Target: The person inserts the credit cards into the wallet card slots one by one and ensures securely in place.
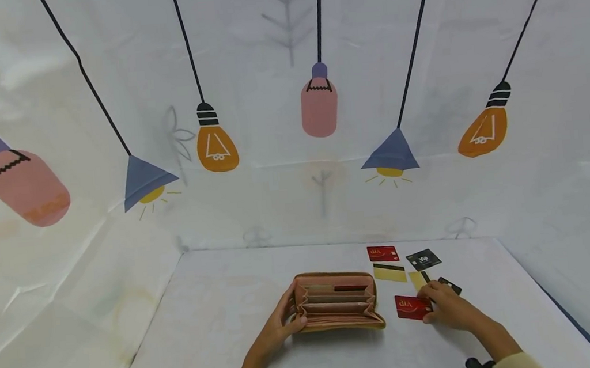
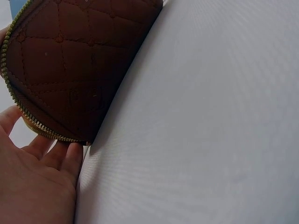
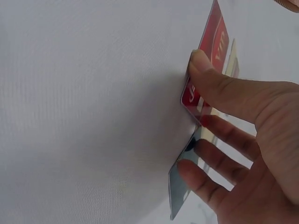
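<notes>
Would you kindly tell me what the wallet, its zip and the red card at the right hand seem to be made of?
The wallet looks like leather or imitation leather, smooth with low sheen, given its quilted, stitched brown panel. The zip is probably gold-toned metal: its separate teeth glint. The red card seems plastic, smooth and printed, being thin, flat and crisp-edged.

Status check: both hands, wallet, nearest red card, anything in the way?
Left hand grips open wallet, left end. Right hand pinches nearest red card, right end. Other cards beyond; no obstruction visible between red card and wallet.
</notes>
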Available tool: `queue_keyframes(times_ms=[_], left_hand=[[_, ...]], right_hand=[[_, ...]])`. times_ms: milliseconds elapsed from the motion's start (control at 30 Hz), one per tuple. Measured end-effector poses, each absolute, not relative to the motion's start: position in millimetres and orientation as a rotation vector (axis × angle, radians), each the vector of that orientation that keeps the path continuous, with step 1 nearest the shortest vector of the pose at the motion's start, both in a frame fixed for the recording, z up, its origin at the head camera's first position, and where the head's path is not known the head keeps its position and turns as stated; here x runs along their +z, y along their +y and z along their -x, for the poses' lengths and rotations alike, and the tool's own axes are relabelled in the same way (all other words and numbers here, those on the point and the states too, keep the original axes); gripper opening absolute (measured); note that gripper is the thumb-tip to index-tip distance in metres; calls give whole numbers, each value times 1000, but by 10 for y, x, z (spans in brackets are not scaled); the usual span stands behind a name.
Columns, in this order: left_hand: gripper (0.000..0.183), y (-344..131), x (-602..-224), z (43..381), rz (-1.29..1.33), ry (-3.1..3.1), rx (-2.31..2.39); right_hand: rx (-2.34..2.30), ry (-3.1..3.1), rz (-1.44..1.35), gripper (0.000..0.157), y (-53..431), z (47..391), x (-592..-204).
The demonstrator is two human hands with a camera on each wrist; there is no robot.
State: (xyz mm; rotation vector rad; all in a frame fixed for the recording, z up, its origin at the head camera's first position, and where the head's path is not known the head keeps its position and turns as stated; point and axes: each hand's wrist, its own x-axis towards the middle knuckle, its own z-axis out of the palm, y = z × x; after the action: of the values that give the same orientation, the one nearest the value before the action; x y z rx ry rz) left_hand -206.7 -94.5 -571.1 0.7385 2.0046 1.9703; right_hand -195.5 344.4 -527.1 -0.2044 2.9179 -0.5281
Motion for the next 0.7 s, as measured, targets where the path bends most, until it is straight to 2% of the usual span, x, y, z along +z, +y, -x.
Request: queue_keyframes(times_ms=[167, 467, 600, 700], left_hand=[[82, -935, -5717, 2062, -745, 1991, 1972], [82, -945, -5700, 2051, -719, 2004, 1979], [82, -956, -5698, 2054, -729, 2007, 1975], [81, -955, -5700, 2061, -736, 2004, 1971]], right_hand=[[-498, 2941, 191, 50, 3393, 1919, -5265], [-702, 3003, 162, 24, 3346, 1845, -5177], [-745, 3016, 208, 18, 3367, 1798, -5172], [-766, 3026, 245, 21, 3388, 1770, -5174]])
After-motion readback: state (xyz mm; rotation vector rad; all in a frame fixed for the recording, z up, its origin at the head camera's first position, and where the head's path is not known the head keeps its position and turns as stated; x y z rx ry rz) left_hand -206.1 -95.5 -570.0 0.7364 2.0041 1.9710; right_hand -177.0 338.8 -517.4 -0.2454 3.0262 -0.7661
